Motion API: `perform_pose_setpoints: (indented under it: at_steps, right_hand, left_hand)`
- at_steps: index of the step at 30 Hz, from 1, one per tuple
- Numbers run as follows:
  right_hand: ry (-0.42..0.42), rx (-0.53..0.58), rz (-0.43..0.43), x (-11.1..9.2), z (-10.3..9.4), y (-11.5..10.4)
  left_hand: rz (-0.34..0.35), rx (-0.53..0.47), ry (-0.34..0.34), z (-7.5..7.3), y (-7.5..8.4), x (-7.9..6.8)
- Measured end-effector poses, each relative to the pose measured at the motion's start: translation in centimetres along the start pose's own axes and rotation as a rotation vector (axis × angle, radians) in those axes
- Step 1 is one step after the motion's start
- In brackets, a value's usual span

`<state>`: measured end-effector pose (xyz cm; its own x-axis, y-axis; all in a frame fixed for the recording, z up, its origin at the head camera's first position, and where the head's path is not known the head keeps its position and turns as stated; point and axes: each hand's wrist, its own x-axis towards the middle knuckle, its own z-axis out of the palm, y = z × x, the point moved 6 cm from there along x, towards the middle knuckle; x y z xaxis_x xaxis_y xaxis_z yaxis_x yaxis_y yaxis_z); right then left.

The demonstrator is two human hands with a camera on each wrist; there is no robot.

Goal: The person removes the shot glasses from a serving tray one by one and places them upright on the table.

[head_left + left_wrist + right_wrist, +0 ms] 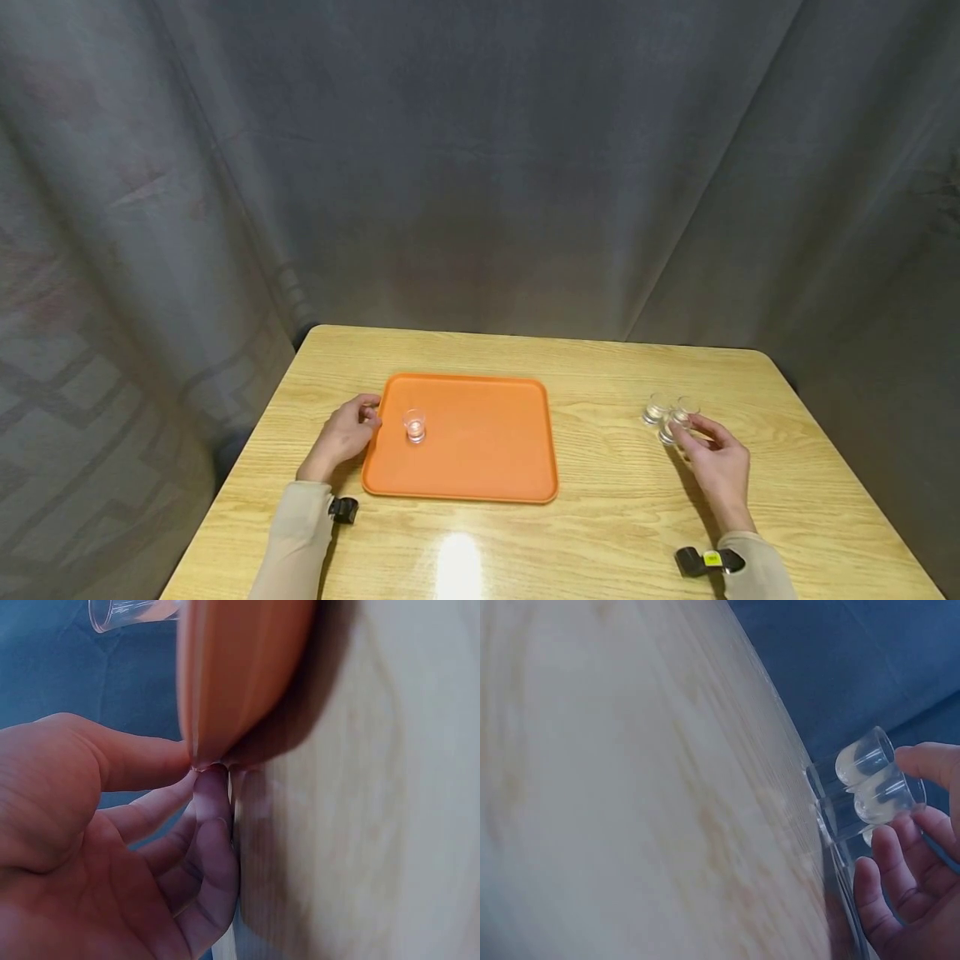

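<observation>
An orange tray (480, 446) lies on the table, left of the middle. My left hand (348, 429) pinches its left edge; in the left wrist view the thumb (142, 761) is on the rim and a fingertip sits beneath it. One small clear shot glass (416, 430) stands on the tray's left part. To the right of the tray, clear shot glasses (655, 410) stand close together on the table. My right hand (720, 471) holds the nearest shot glass (883, 796) of this cluster between thumb and fingers, close to its rim.
The light wooden table (600, 533) has its far edge near a grey curtain (480, 167). More curtain hangs at both sides. Black wrist bands (343, 510) are worn over the beige sleeves (296, 533). Light glares off the table's front.
</observation>
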<state>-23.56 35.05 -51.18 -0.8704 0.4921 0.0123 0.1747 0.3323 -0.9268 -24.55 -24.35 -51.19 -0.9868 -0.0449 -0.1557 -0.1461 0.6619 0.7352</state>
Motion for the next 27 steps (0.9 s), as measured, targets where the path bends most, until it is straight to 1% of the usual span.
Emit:
perform_pose_setpoints:
  at_steps: [6,16,23,27]
  right_hand:
    - [-0.007,0.028,-0.012,0.08,0.09,0.10]
    - [-0.024,-0.003,-0.005,-0.13,0.10,-0.04]
    - [-0.031,0.008,-0.012,0.02,0.14,0.19]
    - [-0.024,0.013,0.001,0.00,-0.05,0.07]
  left_hand:
    - [0.005,-0.002,0.004,-0.05,0.15,-0.06]
    - [-0.001,-0.011,0.004,-0.03,0.12,-0.09]
    - [-0.012,-0.018,0.007,-0.02,0.06,0.06]
    - [-0.015,-0.017,0.007,0.03,-0.01,0.08]
